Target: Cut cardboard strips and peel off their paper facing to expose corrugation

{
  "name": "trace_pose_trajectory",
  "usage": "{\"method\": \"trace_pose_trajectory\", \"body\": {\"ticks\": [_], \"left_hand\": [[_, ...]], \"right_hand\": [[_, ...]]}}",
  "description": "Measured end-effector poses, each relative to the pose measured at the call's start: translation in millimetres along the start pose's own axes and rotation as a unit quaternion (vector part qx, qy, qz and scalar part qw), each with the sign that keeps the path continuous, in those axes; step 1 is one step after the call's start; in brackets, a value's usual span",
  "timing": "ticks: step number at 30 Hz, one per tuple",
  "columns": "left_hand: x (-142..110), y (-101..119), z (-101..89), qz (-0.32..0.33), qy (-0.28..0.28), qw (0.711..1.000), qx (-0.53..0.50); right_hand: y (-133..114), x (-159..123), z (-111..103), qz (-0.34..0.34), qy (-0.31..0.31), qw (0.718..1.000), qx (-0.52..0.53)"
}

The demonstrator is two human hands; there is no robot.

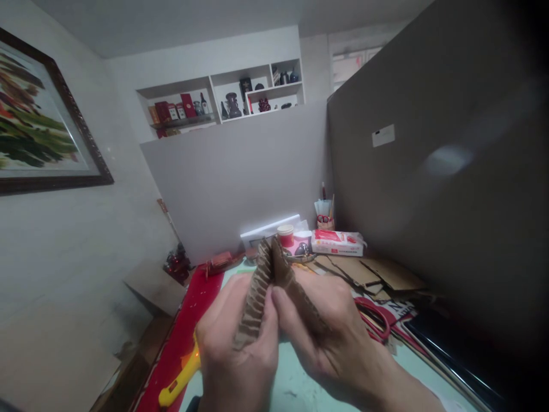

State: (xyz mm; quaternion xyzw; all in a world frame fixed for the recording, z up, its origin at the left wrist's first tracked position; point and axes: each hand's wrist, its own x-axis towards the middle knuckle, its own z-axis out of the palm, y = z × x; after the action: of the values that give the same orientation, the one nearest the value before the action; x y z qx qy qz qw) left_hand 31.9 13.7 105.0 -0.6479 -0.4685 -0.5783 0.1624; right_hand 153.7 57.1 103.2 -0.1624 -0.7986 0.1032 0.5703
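My left hand is closed around a piece of corrugated cardboard whose wavy edge faces me. A second brown cardboard part stands beside it, gripped by my right hand. Both thumbs press close together between the two parts, which meet or nearly meet at the far end. Whether they are one folded piece or two separate ones, I cannot tell. Behind my left wrist, partly hidden, lies a yellow tool with a small orange light.
Flat cardboard scraps lie at the right, near red-handled scissors. A red paper cup, a red-and-white tissue pack and a pen holder stand at the back. Grey panels bound the table. A black glossy object sits right.
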Motion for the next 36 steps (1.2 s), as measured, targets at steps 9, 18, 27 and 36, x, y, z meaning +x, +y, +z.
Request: {"method": "trace_pose_trajectory", "body": {"ticks": [9, 18, 27, 36], "left_hand": [[-9, 19, 6.9, -0.031, 0.124, 0.987, 0.095], [-9, 17, 7.7, -0.155, 0.135, 0.978, 0.04], [-6, 15, 9.0, -0.229, 0.158, 0.954, -0.109], [-6, 17, 11.0, -0.251, 0.15, 0.943, -0.158]], "right_hand": [[-7, 1, 4, -0.021, 0.043, 0.994, 0.102], [-5, -7, 15, 0.142, 0.082, 0.945, 0.284], [2, -15, 24, 0.248, 0.08, 0.859, 0.441], [0, -9, 17, 0.22, 0.082, 0.869, 0.436]]}}
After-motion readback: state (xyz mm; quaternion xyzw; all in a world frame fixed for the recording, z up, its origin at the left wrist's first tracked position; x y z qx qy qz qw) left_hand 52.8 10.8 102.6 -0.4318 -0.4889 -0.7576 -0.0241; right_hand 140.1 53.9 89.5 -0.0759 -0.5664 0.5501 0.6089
